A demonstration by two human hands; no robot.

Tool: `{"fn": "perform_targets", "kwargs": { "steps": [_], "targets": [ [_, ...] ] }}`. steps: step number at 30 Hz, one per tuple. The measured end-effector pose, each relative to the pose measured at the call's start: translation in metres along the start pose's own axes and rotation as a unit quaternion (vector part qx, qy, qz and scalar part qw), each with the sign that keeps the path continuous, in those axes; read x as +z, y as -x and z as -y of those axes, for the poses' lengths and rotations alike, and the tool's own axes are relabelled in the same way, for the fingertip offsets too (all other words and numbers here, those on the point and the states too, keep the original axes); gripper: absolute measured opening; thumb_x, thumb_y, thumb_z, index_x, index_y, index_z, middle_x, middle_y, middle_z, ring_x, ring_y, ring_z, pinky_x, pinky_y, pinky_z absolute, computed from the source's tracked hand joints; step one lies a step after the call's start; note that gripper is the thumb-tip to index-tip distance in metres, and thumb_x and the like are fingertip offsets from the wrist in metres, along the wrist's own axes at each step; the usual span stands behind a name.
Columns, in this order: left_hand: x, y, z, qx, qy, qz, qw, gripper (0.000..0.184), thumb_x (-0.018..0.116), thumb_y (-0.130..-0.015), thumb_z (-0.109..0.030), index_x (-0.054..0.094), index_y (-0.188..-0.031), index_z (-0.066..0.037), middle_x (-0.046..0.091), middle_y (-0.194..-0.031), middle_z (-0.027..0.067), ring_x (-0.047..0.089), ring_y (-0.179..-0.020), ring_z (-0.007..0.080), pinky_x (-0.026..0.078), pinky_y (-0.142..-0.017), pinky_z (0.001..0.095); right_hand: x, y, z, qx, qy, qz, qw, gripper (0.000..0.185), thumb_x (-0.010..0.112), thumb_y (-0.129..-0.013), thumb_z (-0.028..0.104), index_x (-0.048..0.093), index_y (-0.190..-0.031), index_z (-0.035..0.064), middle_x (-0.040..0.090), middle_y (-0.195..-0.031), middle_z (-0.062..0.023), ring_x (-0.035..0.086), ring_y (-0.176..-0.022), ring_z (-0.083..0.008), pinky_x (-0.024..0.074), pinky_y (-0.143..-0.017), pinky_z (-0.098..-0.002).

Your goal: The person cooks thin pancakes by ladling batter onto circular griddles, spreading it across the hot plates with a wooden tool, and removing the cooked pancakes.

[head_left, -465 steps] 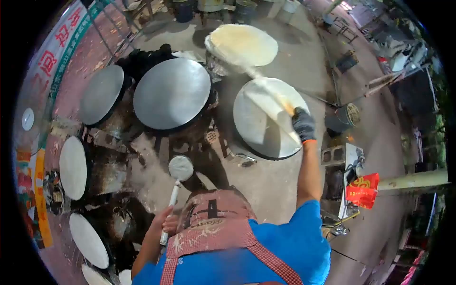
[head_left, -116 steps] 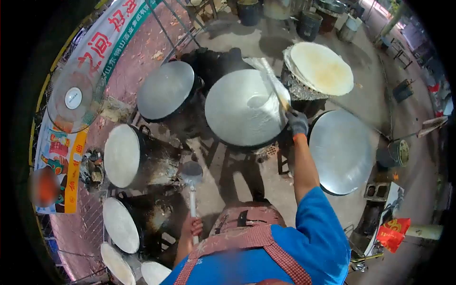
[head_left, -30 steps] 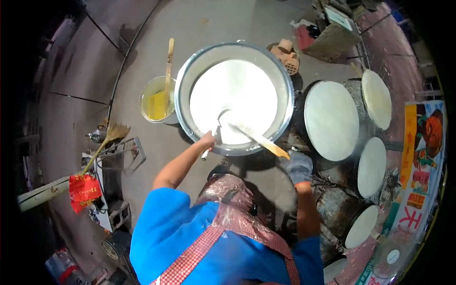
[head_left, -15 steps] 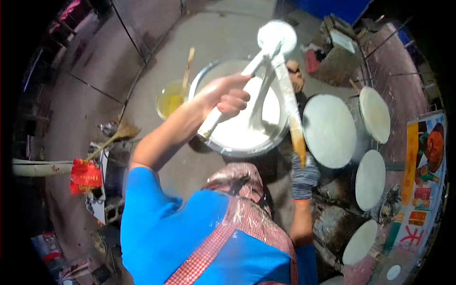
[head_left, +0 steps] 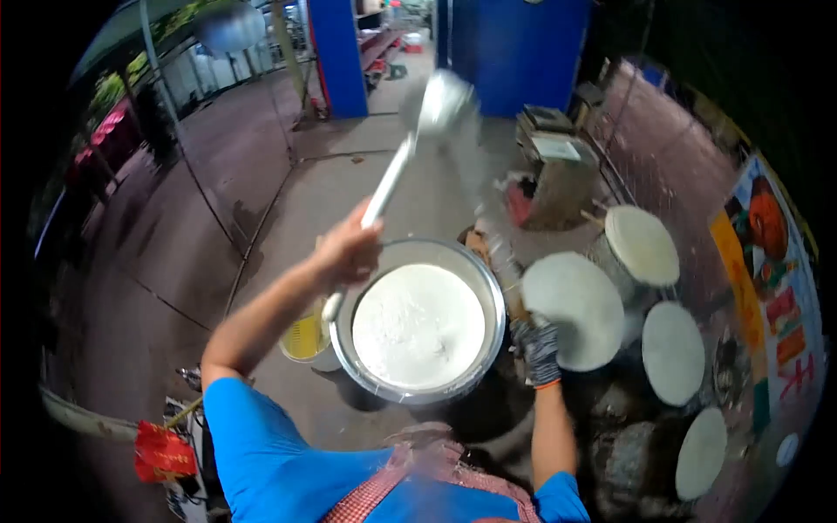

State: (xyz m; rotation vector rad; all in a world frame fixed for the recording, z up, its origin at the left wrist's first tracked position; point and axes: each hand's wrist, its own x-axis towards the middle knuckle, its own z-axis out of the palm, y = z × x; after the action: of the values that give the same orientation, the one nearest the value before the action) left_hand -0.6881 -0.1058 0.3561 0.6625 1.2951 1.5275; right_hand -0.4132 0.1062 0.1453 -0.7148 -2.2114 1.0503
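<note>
Above a large metal basin (head_left: 343, 349) of white batter (head_left: 417, 324), my bare left hand (head_left: 350, 247) grips the white handle of a ladle (head_left: 443, 106). The ladle's head is raised beyond the basin's far rim and blurred. My right hand (head_left: 535, 349), in a grey striped glove, is closed around the lower end of a long batter-coated spatula (head_left: 499, 253). The spatula slants up beside the basin's right rim, its far end smeared by motion near the ladle. Just right of the glove lies a round griddle (head_left: 580, 305) with a pale surface.
More pale round griddles (head_left: 673, 353) stand at the right. A container of yellow liquid (head_left: 303, 338) touches the basin's left side. Behind are a box-like stand (head_left: 558, 179) and a blue panel (head_left: 514, 57). A red bag (head_left: 164, 451) hangs at lower left.
The view has turned from the griddles to the basin. Since the basin views, it has tilted upward. The ladle, earlier in the batter, has been lifted out, and the spatula has risen with it.
</note>
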Motion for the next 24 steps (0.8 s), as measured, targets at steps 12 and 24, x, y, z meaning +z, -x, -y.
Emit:
{"fn": "perform_targets", "kwargs": {
  "steps": [12,24],
  "targets": [
    [0.195,-0.047,0.157,-0.267,0.125,0.203,0.934,0.011,0.042,-0.087,-0.028,0.042,-0.091,-0.018,0.026,-0.050,-0.0046,0.020,-0.033,0.0031,0.016,-0.023,0.0156,-0.094,0.260,-0.059,0.223,-0.105,-0.264,0.932,0.031,0.062,-0.074,0.029,0.058,-0.091,0.0033,0.060,-0.080,-0.0137,0.057,-0.072,-0.0228,0.0446,-0.061,-0.0326],
    [0.642,0.038,0.442,-0.788,0.267,0.300,0.467,0.034,0.033,-0.087,-0.016,0.038,-0.113,0.005,0.036,-0.053,0.0039,0.035,-0.039,0.0128,0.034,-0.034,0.0255,-0.136,0.727,-0.023,0.647,0.171,-0.387,0.634,0.022,0.058,-0.075,0.030,0.060,-0.078,0.0084,0.058,-0.073,-0.0137,0.054,-0.070,-0.0309,0.0431,-0.060,-0.0386]
  ]
}}
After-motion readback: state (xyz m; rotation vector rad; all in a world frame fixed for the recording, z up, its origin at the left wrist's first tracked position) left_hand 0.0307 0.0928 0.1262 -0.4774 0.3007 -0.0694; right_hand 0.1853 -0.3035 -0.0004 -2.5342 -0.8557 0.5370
